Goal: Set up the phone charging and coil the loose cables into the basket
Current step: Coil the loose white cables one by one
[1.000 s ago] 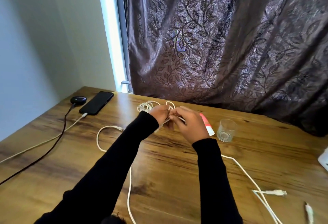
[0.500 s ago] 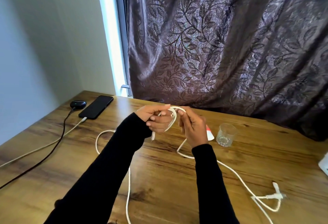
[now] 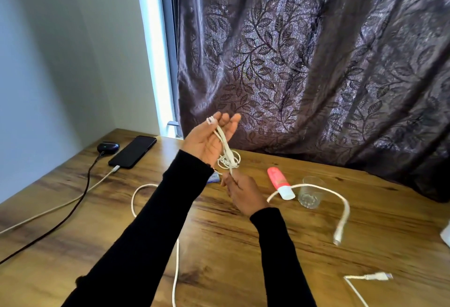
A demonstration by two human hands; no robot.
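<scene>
Nearest, a loose white plug end (image 3: 370, 277) lies on the wooden table (image 3: 243, 246) at the front right, its connector pointing right. Mid-table, the right hand (image 3: 243, 193) pinches a white cable (image 3: 225, 147) low down, thumb and fingers closed on it; the cable's free tail (image 3: 339, 209) arcs out to the right past a glass (image 3: 310, 192) and a pink tube (image 3: 280, 182), plug tip hanging down and blurred. Above, the left hand (image 3: 209, 140) is raised palm-up, fingers straight, cable draped across the palm and looped at a fingertip. The held run's long axis goes steeply up-left from pinch to fingertips. Judgement: light, limp, smooth, likely to spring out of coils; best taken near the plug and wound over the flat fingers. Farther back, a small coil (image 3: 227, 160) rests on the table; beyond it the phone (image 3: 132, 151) lies plugged in. No basket in view.
</scene>
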